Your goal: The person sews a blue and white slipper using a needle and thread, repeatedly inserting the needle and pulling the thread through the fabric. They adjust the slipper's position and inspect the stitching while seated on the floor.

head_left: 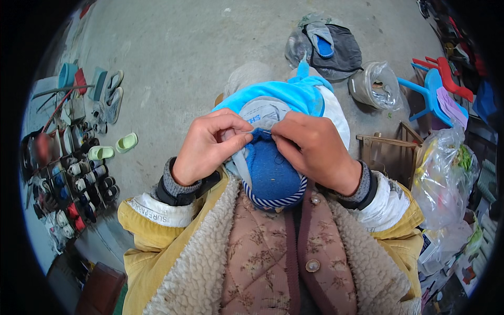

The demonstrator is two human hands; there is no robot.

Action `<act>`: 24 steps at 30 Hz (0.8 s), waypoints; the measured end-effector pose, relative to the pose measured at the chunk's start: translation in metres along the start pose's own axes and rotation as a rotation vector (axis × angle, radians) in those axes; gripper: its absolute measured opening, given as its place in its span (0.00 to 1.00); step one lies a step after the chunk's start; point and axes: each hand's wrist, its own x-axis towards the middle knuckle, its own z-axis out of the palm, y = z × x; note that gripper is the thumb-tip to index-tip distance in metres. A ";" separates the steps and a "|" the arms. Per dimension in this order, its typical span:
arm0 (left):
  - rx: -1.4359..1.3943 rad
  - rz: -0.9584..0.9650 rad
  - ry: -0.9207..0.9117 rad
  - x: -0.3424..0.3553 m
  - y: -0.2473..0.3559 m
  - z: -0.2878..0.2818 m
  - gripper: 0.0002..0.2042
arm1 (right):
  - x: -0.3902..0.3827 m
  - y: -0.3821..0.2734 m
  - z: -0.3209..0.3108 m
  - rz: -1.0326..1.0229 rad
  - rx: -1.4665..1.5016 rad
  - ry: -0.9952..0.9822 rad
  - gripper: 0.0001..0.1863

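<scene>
Head view: left hand (207,144) and right hand (315,149) are both pinching the top edge of a blue slipper (273,170), fingertips pressed together, holding it against the chest above a concrete floor (178,47).

The garment (278,131) sits in the middle, close in front of the person, with the left hand (207,144) on its left side and the right hand (315,149) on its right, the shoe rack (68,184) far left, the chairs (438,86) far right, and the bag (328,44) on the floor (184,47) behind.
</scene>
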 end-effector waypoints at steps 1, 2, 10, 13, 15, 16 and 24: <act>-0.003 -0.003 -0.001 0.000 0.000 0.000 0.05 | 0.001 0.001 0.000 -0.004 0.003 0.002 0.06; -0.007 -0.007 0.000 -0.001 0.000 0.000 0.05 | 0.001 0.001 0.000 -0.008 0.006 0.005 0.06; 0.045 0.007 -0.034 -0.001 0.000 -0.004 0.05 | 0.005 0.009 -0.003 -0.033 0.042 -0.020 0.08; 0.032 0.038 -0.005 0.000 -0.002 -0.002 0.05 | 0.006 0.012 -0.005 -0.055 0.078 -0.036 0.10; 0.040 0.030 -0.009 0.000 -0.002 -0.003 0.05 | 0.006 0.015 -0.006 -0.070 0.096 -0.055 0.12; 0.036 0.012 -0.026 0.001 -0.002 -0.005 0.05 | 0.007 0.016 -0.006 -0.075 0.098 -0.065 0.12; 0.026 -0.031 -0.085 0.002 0.002 -0.008 0.04 | 0.011 0.026 -0.008 -0.094 0.135 -0.142 0.12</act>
